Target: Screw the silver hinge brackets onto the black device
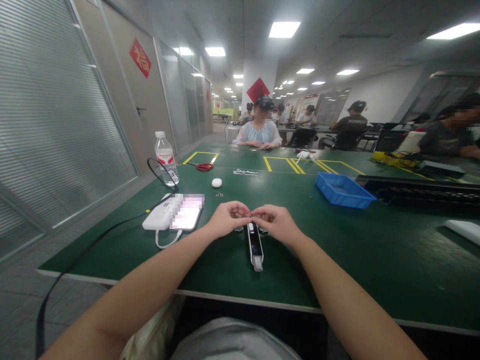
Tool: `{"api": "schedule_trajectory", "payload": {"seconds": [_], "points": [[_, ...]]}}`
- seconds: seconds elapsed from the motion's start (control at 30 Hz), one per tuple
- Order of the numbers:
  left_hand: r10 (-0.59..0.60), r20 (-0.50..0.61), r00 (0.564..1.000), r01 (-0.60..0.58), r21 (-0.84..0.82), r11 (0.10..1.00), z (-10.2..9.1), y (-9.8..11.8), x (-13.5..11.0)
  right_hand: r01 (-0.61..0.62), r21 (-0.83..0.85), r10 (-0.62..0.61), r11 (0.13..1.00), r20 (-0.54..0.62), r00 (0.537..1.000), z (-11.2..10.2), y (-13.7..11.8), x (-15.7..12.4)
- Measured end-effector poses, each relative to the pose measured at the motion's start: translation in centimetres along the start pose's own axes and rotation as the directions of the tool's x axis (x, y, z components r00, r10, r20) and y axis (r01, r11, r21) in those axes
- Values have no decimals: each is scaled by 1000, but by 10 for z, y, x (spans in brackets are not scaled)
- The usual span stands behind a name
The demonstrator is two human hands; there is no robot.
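My left hand (229,219) and my right hand (276,223) meet in front of me, fingertips pinched together just above the far end of a slim black-and-white device (255,244). What the fingers pinch is too small to make out. The device lies lengthwise on the green table (221,265), with a pale, clear-looking tip pointing towards me. Small metallic pieces (264,231) show beside its far end, partly covered by my hands.
Left of my hands lie a phone (187,212) and a white power bank (159,215) with cables. Beyond are a water bottle (165,162), a white earbud case (216,183), small rings (219,194) and red-handled scissors (204,166). A blue tray (343,192) stands right. A person (260,131) sits opposite.
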State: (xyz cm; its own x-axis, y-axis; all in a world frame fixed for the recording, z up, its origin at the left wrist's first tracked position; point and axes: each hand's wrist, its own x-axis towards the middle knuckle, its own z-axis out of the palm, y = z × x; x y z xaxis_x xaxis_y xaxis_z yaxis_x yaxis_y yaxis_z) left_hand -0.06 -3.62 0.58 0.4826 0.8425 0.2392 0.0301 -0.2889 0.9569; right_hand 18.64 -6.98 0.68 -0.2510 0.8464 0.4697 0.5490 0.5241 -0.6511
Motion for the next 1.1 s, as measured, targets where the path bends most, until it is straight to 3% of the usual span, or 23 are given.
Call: {"api": "schedule_trajectory", "payload": {"seconds": [0.23,1.1], "points": [[-18,-55,998,21,53,998,0,0,1,0,-23,0,1000,26,1000,-1,-2,0],[24,-60,998,-16,122,992,-1,0,0,-27,-6,27,1000,38,999,-1,0,-1]]}}
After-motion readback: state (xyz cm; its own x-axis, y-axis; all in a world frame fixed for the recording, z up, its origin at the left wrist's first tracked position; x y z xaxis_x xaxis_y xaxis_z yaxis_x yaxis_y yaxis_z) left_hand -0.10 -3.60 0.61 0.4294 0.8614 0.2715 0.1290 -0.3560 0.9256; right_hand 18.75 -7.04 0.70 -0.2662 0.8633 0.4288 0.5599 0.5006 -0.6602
